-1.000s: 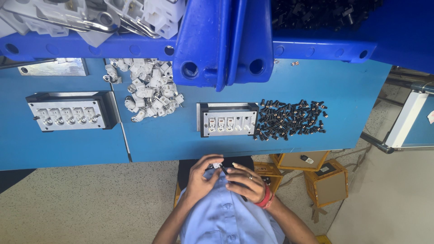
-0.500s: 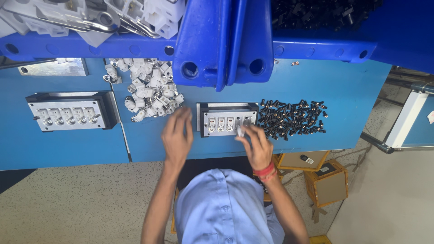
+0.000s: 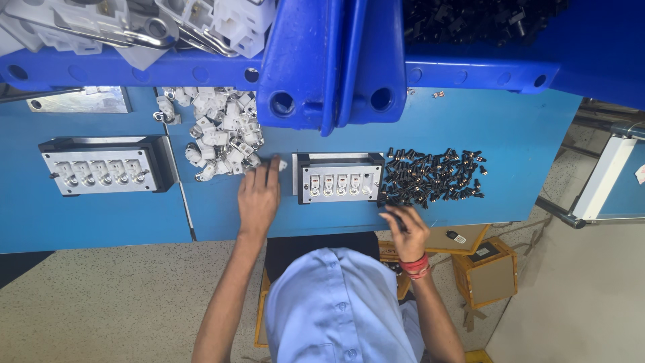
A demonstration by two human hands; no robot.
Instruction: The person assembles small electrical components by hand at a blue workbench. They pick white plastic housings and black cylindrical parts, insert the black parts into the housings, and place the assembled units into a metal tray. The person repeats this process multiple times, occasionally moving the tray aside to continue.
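Observation:
My left hand (image 3: 259, 195) reaches forward to the near right edge of a pile of white plastic parts (image 3: 218, 131), and a single white part (image 3: 281, 163) shows at its fingertips. Whether the fingers grip it is hidden. My right hand (image 3: 407, 234), with a red band at the wrist, pinches a small black part (image 3: 396, 218) at the near left edge of the heap of black parts (image 3: 433, 176). Between the two hands a black-framed metal fixture (image 3: 340, 178) holds a row of several white parts.
A second, similar fixture (image 3: 101, 171) lies at the left of the blue table (image 3: 524, 134). Blue bins (image 3: 332, 60) of white and black parts overhang the far side. Cardboard boxes (image 3: 487, 272) stand on the floor by my right side.
Both hands have left my lap and gone out to the table. The left hand has slid left from beside the fixture to the white pile; the right has moved to the black heap's edge.

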